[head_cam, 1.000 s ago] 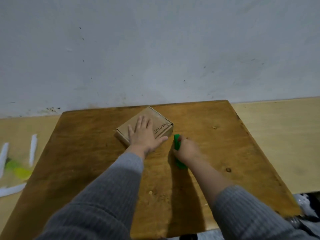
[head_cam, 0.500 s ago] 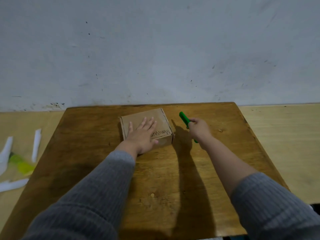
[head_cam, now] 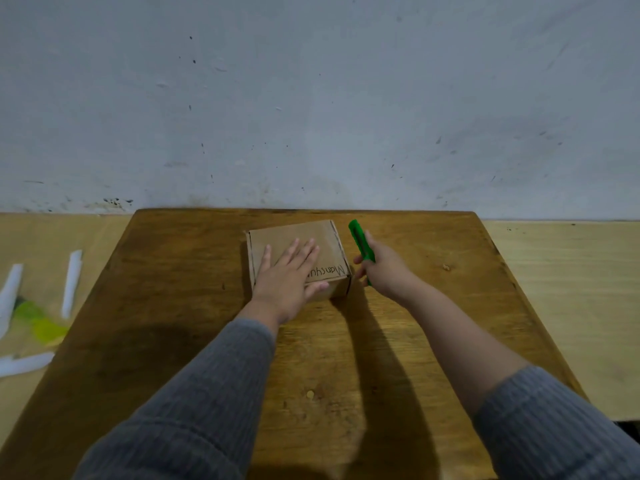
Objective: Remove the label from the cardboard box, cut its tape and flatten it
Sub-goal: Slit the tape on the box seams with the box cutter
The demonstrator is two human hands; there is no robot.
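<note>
Cardboard box [head_cam: 298, 252] pinned flat by the left hand [head_cam: 289, 271]; right hand [head_cam: 382, 268], clenching the green cutter [head_cam: 361, 241], should slice shallowly along the tape.

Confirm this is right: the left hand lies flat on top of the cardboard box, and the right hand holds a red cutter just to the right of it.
Not quite. The cutter is green, not red, as the head view shows. The rest holds: the left hand lies flat on top of the cardboard box, and the right hand holds the cutter just to the right of it.
</note>
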